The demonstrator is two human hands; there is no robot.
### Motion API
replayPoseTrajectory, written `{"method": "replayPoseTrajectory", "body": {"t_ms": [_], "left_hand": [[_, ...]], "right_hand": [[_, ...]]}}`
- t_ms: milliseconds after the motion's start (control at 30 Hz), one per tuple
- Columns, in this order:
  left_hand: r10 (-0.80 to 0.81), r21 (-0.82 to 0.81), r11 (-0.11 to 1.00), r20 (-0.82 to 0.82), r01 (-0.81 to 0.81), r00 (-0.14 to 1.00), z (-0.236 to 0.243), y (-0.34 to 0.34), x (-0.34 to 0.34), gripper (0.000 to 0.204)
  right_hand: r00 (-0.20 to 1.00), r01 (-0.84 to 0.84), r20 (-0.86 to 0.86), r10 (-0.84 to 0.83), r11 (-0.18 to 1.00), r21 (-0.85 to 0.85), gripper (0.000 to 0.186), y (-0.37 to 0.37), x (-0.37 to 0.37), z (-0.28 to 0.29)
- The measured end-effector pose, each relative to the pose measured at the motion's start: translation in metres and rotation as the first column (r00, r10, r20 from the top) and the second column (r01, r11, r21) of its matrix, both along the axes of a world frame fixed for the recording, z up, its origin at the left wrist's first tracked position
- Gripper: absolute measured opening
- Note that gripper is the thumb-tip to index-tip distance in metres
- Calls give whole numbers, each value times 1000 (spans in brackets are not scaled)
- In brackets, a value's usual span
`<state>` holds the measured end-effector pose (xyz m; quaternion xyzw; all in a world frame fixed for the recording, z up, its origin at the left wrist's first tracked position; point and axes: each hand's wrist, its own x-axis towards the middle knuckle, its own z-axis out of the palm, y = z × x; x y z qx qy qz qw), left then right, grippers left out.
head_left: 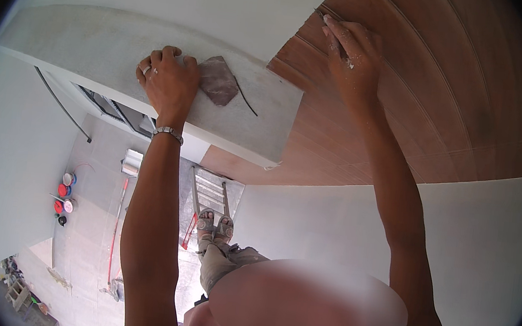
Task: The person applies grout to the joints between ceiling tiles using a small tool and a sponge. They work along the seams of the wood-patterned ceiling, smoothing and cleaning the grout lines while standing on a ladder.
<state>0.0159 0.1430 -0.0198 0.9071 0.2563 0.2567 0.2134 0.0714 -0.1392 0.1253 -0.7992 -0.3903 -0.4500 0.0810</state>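
My left hand, with a ring and a metal wristband, rests on a pale plastered ledge. Its fingers are bent and slightly apart, with nothing seen in them. Right beside it lies a brownish-grey, angular flat piece that looks like sandpaper. A thin dark strip sticks out next to that piece. Higher up, my right hand, flecked with white, is closed in a pinch at the edge of a brown grooved panel surface. A small, thin dark tip shows at its fingers; the rest is hidden.
My sandalled feet stand on a ladder well above the floor. Down there are a long red pole, several red and white buckets and a pile of odds and ends. A dark cable hangs at the left wall.
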Motion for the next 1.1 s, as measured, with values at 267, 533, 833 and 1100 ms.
{"method": "replayPoseTrajectory", "body": {"t_ms": [267,533,833,1100], "left_hand": [[-3,23,1000,-41,4,999,-2,3,4,39],[-20,8,1000,-21,20,1000,6,-2,4,37],[-27,-20,999,-39,26,999,2,3,6,42],[-32,-36,999,-27,31,999,1,2,6,40]], "right_hand": [[1000,4,7,-4,995,-101,29,2,2,-20],[998,28,-45,-32,995,-96,35,4,3,-26],[999,-48,8,48,999,15,26,19,-1,-26],[990,-41,-136,49,997,58,28,9,2,-27]]}}
